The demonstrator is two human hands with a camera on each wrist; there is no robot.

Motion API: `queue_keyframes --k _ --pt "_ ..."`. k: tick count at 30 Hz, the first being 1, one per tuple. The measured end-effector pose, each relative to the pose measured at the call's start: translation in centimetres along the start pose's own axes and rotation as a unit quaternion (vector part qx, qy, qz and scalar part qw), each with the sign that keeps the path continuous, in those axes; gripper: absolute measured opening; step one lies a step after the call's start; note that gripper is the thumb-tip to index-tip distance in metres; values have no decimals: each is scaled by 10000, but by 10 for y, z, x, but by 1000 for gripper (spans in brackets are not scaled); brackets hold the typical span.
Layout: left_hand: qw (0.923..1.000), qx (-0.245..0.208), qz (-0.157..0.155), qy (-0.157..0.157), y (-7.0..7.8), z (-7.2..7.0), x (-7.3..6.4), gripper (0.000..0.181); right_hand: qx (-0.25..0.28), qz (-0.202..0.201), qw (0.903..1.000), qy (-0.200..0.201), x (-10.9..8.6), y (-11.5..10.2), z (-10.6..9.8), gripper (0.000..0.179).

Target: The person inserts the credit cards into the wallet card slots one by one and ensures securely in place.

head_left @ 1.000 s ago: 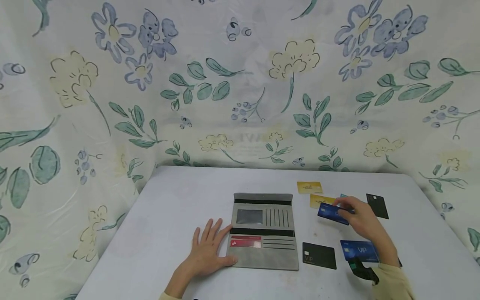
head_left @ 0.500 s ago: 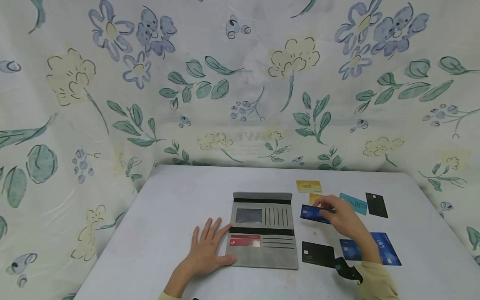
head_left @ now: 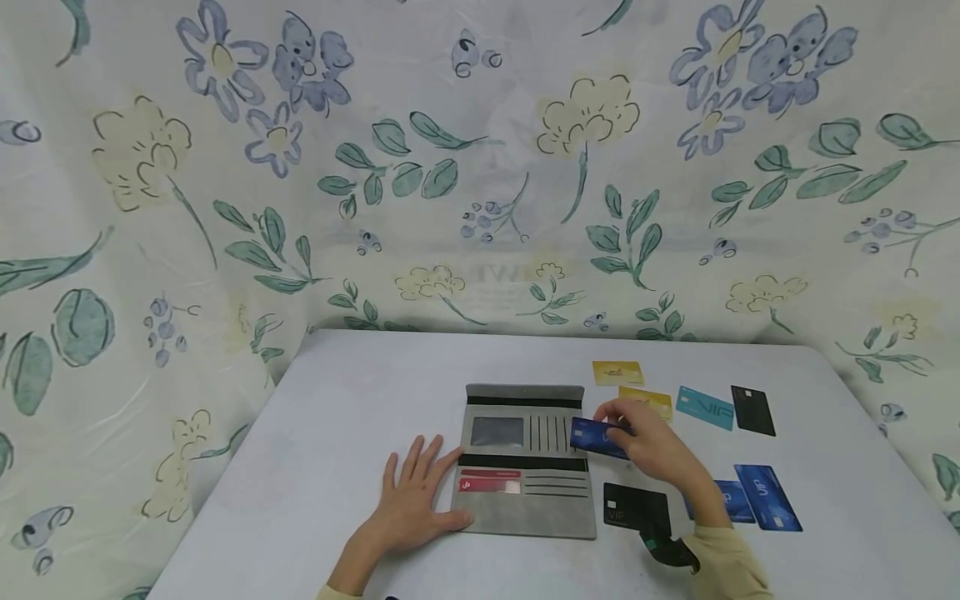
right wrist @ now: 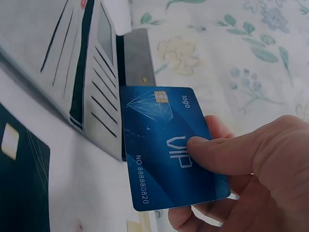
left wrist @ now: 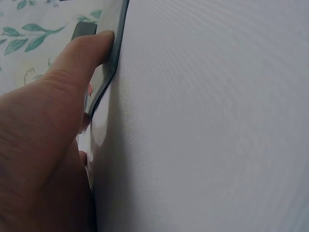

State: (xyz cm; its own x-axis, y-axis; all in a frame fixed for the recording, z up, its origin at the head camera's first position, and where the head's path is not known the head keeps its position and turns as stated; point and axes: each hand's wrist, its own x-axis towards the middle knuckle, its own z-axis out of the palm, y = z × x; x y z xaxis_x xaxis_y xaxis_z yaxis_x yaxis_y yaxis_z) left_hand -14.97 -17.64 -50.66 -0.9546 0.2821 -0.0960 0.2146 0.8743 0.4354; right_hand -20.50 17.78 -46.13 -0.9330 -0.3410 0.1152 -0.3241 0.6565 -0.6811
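A grey wallet lies unfolded on the white table, showing card slots, a clear window and a red-and-white card in its lower half. My left hand is spread flat at its left edge, thumb on the lower part; the left wrist view shows the thumb over the wallet's edge. My right hand pinches a blue VIP card between thumb and fingers, chip end toward the wallet. In the head view the card overlaps the wallet's upper right edge, beside the upright slots.
Right of the wallet lie a black VIP card, two blue cards, two yellow cards, a teal card and another black card. Behind the table hangs a flowered cloth.
My right hand has carried the blue card leftward from above the other cards to the wallet's right edge, uncovering the teal card. The left hand has stayed in place.
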Motion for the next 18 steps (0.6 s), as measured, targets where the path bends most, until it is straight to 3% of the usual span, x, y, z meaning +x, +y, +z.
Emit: queue_keyframes --k 10,18 --pt "10000 -23 44 2 -1 1 0 91 196 -376 9978 -512 7 -11 23 22" --pt "10000 -60 58 30 -2 1 0 90 361 -390 9962 -686 12 -18 32 23"
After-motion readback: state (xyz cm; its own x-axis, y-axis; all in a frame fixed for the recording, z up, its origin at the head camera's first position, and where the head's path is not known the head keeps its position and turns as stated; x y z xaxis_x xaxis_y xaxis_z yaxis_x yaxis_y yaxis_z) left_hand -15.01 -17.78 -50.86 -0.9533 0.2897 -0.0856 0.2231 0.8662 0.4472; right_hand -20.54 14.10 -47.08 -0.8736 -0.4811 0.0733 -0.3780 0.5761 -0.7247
